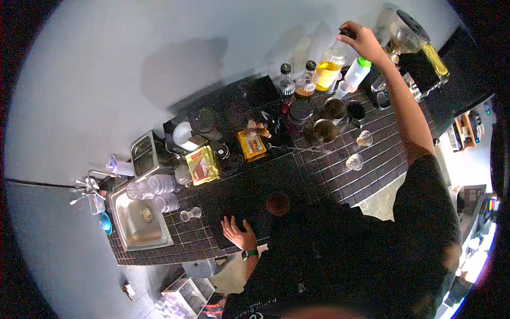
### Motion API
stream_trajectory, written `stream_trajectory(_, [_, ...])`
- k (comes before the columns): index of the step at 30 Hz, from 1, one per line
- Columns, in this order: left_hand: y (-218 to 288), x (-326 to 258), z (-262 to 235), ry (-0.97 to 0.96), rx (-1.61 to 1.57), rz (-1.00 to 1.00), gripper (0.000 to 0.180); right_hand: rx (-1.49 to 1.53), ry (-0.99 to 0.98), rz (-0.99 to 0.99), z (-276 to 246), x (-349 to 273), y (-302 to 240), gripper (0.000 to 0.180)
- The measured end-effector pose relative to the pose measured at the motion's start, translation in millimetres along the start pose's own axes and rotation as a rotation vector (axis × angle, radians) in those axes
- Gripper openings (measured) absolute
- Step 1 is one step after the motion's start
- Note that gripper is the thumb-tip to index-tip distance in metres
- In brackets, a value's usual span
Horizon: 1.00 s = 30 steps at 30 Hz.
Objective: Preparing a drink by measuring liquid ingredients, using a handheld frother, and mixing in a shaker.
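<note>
My right hand (364, 43) reaches to the back of the counter, its fingers closed round the dark top of a glass bottle (328, 73) with yellow liquid in it. The bottle leans slightly. Beside it stand a white squeeze bottle (356, 75) with a green cap and two black-capped glass bottles, one holding dark red liquid (287, 85) and one amber (306, 82). My left hand (239, 234) lies with its fingers spread on the black bar mat (228, 199) near the counter's front edge and holds nothing. A double-ended jigger (190, 214) stands close to it.
A steel sink (127, 234) is at the left, with stacked clear cups (159, 184) beside it. Yellow packets (202, 165) lie mid-counter. Dark cups (334, 109) and two small glasses (354, 161) stand on the tiles at right. A grinder (406, 34) stands far right.
</note>
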<state>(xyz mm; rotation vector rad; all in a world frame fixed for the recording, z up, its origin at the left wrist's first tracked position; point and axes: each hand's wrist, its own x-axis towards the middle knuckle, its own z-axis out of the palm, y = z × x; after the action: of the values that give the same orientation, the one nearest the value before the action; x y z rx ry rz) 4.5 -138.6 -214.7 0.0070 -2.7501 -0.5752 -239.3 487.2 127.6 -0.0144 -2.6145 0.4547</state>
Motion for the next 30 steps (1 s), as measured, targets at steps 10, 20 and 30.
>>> stream_trajectory(10, [-1,-1,-3,0.001,-0.001,0.007,0.042,0.056,-0.176,0.064,97,-27,30,0.04])
stream_trajectory(20, [4,-6,-4,0.012,-0.012,0.019,0.043,-0.027,-0.034,0.076,75,-76,13,0.048])
stream_trajectory(30, [-10,-2,2,0.029,-0.028,-0.002,0.044,0.738,-0.29,0.19,63,-323,-170,0.032])
